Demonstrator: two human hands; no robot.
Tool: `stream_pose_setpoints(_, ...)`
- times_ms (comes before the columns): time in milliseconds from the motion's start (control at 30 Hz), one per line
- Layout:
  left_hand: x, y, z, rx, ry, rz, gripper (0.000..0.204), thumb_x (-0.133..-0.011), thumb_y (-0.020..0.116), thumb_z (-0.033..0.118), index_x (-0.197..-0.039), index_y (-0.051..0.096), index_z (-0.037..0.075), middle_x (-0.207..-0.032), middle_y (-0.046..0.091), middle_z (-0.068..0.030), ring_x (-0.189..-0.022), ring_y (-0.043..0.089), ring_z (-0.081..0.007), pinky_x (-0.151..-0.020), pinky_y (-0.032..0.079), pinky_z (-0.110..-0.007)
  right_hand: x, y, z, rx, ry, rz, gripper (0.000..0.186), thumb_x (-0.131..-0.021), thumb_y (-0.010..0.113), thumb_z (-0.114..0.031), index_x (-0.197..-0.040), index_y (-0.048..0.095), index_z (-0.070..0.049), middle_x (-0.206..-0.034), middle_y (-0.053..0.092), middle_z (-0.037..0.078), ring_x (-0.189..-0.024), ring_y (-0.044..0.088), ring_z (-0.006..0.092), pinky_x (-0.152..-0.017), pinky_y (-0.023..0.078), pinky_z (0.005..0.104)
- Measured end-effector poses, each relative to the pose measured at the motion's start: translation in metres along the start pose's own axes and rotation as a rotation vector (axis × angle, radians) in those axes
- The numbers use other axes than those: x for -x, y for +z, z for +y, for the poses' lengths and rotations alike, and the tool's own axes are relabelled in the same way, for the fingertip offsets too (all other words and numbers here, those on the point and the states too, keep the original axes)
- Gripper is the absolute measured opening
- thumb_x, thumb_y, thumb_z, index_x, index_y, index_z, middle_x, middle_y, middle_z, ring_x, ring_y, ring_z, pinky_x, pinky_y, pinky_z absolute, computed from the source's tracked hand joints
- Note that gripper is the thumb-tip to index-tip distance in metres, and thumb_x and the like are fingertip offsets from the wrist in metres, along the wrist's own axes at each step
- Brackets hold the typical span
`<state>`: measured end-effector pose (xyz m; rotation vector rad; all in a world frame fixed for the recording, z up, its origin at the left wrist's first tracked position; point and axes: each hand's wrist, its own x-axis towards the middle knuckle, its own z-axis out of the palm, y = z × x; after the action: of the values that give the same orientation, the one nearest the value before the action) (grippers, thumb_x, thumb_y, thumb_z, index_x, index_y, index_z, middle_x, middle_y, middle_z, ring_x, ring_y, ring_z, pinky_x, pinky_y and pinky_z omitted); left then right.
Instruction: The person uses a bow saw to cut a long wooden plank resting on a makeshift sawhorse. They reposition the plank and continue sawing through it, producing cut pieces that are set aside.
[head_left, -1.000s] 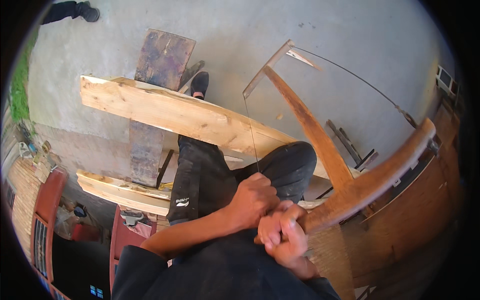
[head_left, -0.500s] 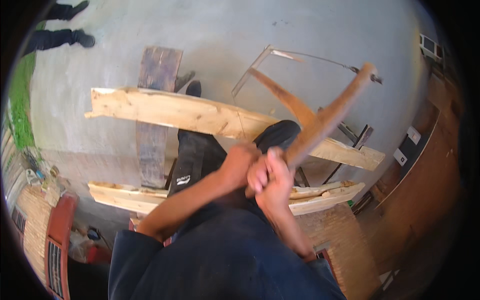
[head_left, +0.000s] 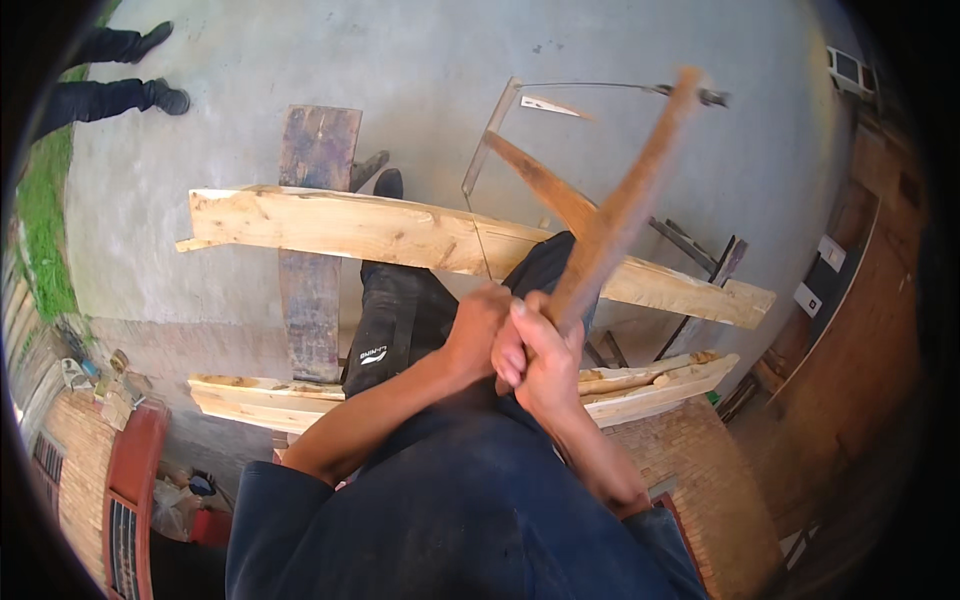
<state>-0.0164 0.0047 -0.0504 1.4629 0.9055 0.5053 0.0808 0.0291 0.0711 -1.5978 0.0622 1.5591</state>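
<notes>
A wooden frame saw (head_left: 625, 205) slants up and to the right from my hands, with a cord and a crossbar joining its two arms. My right hand (head_left: 542, 350) is wrapped round the lower end of its near arm. Against it, my left hand (head_left: 478, 325) is closed at the same end; its fingers are partly hidden. The thin blade runs from the far arm down across a long pale wooden board (head_left: 370, 230) to my left hand. My right knee (head_left: 540, 265) rests over that board, while my left leg (head_left: 400, 310) passes behind it.
A worn dark plank (head_left: 310, 310) lies under the board. Another pale timber (head_left: 655, 388) crosses nearer me. A wedge-shaped offcut (head_left: 550, 106) is on the concrete floor beyond. Another person's legs (head_left: 105, 100) stand at far left, and brown panels (head_left: 830, 290) are at right.
The saw's upper frame has swung left and farther away, standing more upright. My hands stay closed at its lower end, nearly in the same place. The whole view has shifted slightly.
</notes>
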Motion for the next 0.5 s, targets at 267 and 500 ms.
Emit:
stream_pose_setpoints(267, 0.004, -0.001, 0.031, -0.005, 0.119, 0.050, 0.026, -0.064, 0.073, 0.030, -0.065, 0.055, 0.011, -0.068, 0.053, -0.0074, -0.068, 0.054, -0.0302, -0.067, 0.045, -0.041, 0.040, -0.003, -0.021, -0.097, 0.006, -0.144, 0.029, -0.106, 0.053, -0.014, -0.080, 0.040, -0.010, -0.054, 0.043, 0.004, -0.039, 0.036, 0.0148, -0.040, 0.033, 0.0317)
stream_pose_setpoints(500, -0.001, -0.001, -0.022, -0.048, 0.052, -0.058, 0.026, -0.069, 0.075, 0.028, -0.075, 0.059, 0.007, -0.072, 0.058, -0.0122, -0.073, 0.058, -0.0370, -0.067, 0.046, -0.046, -0.014, 0.000, 0.014, -0.025, -0.010, 0.049, 0.036, -0.104, 0.056, -0.018, -0.073, 0.040, -0.012, -0.054, 0.041, 0.004, -0.039, 0.038, 0.0161, -0.042, 0.034, 0.0327)
